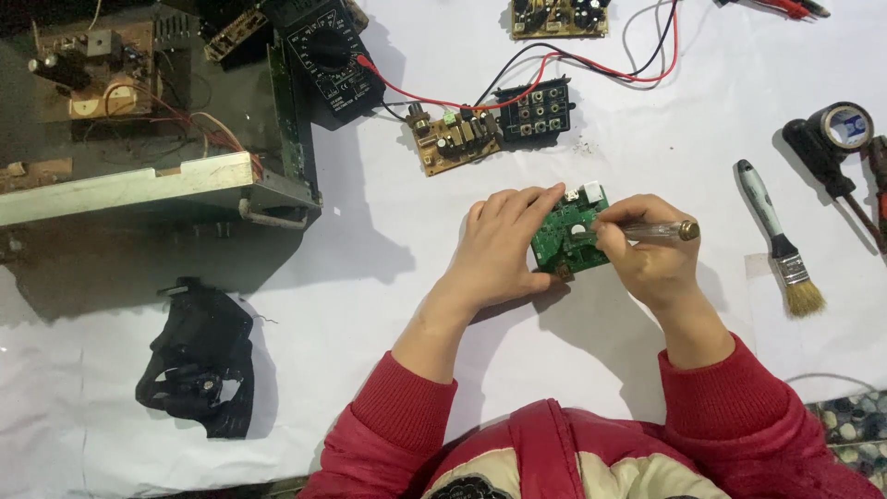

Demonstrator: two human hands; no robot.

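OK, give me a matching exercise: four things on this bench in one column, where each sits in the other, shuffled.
Things:
1. green circuit board
2. clear-handled screwdriver
3. paintbrush
4. multimeter

Places:
A. lying on the white sheet, right of both hands
B. top of the view, beside the open chassis
C. gripped in the right hand
D. steadied by the left hand

Pairs: 1-D, 2-C, 3-A, 4-B

2 bare hands, left hand (504, 245) and right hand (647, 259), no rings or gloves, 2 puffy red jacket sleeves with ribbed knit cuffs at the wrists, padded red jacket front with cream panels and a dark patterned patch
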